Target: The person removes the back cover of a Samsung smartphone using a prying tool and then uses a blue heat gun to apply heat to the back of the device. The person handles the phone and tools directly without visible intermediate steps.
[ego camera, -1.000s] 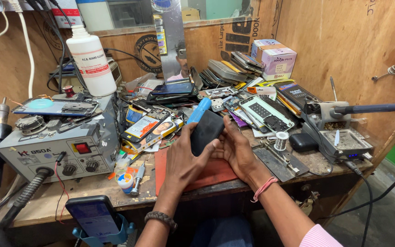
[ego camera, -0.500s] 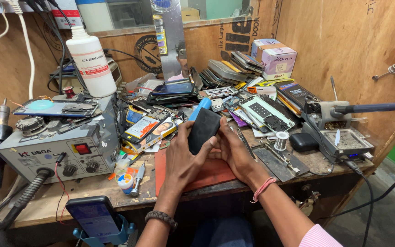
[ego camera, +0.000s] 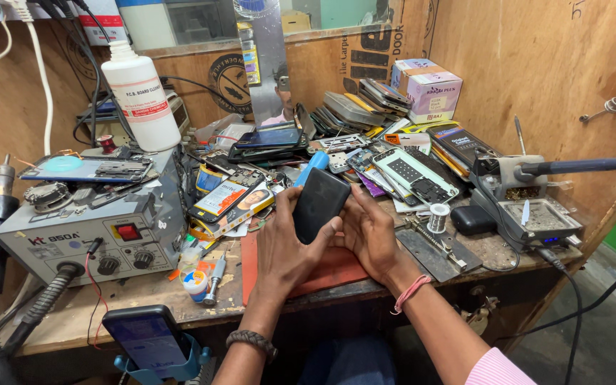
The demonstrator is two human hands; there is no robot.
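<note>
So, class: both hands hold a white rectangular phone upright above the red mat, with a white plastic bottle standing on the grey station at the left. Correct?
Not quite. The head view shows the phone held by the left hand and right hand is black, not white. The rest stands.

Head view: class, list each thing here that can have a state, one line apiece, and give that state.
Black phone: held up off the bench, dark back showing.
Left hand: gripping the phone from below.
Right hand: gripping the phone's right edge.
White bottle: upright, cap on.
Grey rework station: red switch visible; on or off unclear.
Phone in blue stand: screen lit.
Solder spool: standing on end.
</note>
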